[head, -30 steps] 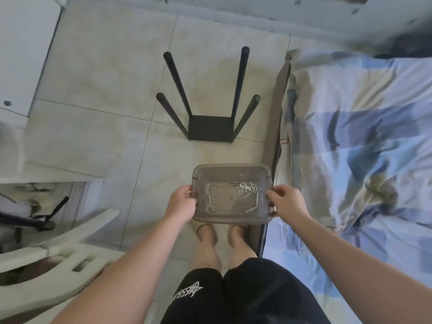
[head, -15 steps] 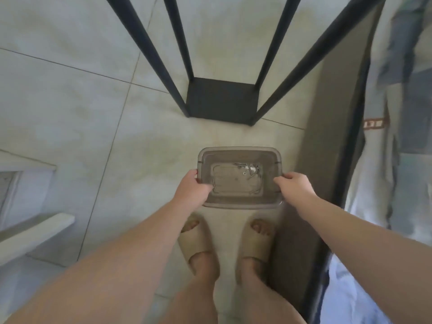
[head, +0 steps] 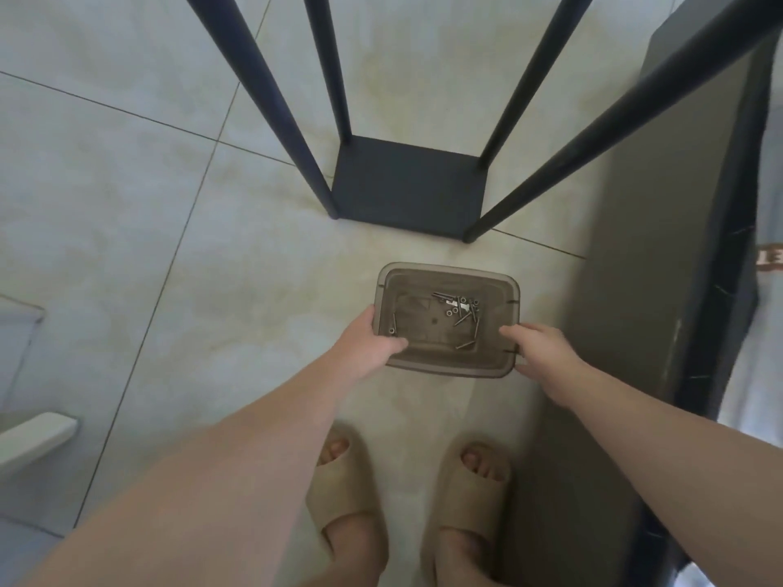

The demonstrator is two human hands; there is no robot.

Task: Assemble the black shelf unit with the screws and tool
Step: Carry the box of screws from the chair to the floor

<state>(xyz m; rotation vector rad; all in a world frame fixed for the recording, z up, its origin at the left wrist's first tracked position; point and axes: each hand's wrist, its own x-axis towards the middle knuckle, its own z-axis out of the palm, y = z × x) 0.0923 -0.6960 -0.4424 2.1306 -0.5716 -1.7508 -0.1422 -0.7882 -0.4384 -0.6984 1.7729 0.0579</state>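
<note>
Lowered closer to the floor (head: pixel 169 205), the clear box (head: pixel 445 272) hangs just before the black shelf unit (head: pixel 406 184). The left hand (head: pixel 366 347) and right hand (head: pixel 540 347) each grip a side rim. Risk: a tilted set-down would scatter the loose screws (head: pixel 462 309).

Inside a home bedroom: pale floor tiles (head: pixel 127 213), a bed frame (head: pixel 678 205) draped with light bedding (head: pixel 772 184) along the right, and tan house slippers (head: pixel 343 493) on the person's feet.

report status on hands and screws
Left hand and right hand grip the tub at its rims. Screws loose inside. Black shelf unit on floor ahead, nothing between.
</note>
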